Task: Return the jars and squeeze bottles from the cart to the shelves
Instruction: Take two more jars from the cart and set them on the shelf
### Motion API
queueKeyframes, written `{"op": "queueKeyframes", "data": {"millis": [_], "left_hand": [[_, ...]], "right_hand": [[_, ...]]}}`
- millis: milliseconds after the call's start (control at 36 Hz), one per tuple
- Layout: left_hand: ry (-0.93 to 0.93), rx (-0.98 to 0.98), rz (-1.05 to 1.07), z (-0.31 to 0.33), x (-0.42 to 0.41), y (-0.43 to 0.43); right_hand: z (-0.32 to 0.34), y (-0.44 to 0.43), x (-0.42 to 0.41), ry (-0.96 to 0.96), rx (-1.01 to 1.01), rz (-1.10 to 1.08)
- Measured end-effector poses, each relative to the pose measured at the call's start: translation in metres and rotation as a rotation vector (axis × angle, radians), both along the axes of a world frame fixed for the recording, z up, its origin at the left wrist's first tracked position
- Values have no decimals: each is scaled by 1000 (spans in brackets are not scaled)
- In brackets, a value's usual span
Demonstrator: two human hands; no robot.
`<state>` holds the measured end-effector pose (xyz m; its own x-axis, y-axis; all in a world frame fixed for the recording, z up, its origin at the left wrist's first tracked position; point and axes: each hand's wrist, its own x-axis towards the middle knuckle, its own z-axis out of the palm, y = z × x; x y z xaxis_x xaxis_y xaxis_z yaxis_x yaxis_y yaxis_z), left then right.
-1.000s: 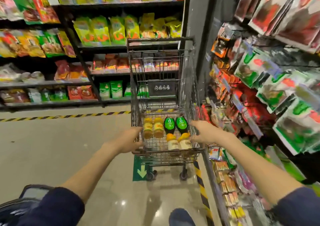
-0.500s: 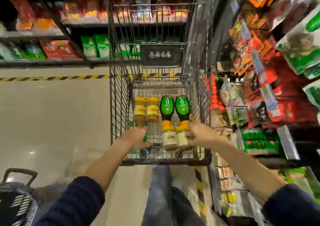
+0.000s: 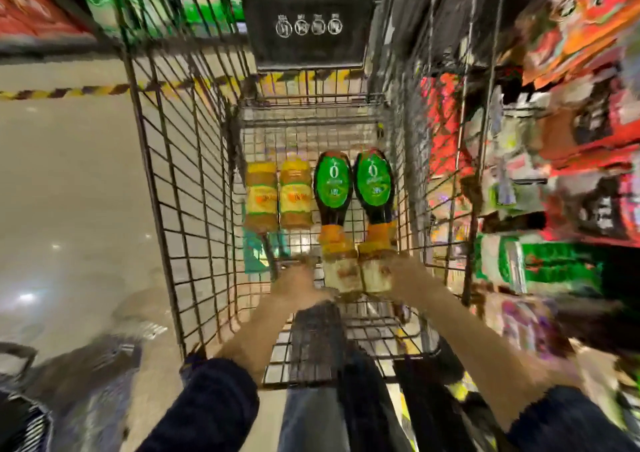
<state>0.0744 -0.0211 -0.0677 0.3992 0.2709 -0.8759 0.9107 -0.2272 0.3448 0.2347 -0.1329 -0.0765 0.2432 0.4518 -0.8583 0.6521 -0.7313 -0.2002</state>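
Left hand [image 3: 299, 283]: inside the wire cart [image 3: 180, 188], beside the white-labelled jars [image 3: 358, 273]; grip lost in blur
Right hand [image 3: 407, 275]: against those jars; grasp unclear
Squeeze bottles [image 3: 353, 183]: two, green-labelled, lying just beyond
Yellow-labelled jars [image 3: 277, 195]: two, lying left of the bottles
Shelves [image 3: 554, 132]: packets, right of cart

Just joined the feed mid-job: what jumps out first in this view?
Two squeeze bottles with bright green labels lie side by side on the wire cart floor, orange caps toward the person. Left of them lie two yellow-labelled jars; two pale-labelled jars sit nearest, between the left hand and right hand. Blurred packets fill the right-hand shelves.
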Motion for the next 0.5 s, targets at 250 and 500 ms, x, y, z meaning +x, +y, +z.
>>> {"op": "queueKeyframes", "data": {"millis": [250,500], "left_hand": [[-31,-55,411,-53,21,-31],[-52,-118,590,-79,22,-46]], "right_hand": [[-33,1,2,-46,-26,-72],[-43,1,5,-97,-72,-122]]}}
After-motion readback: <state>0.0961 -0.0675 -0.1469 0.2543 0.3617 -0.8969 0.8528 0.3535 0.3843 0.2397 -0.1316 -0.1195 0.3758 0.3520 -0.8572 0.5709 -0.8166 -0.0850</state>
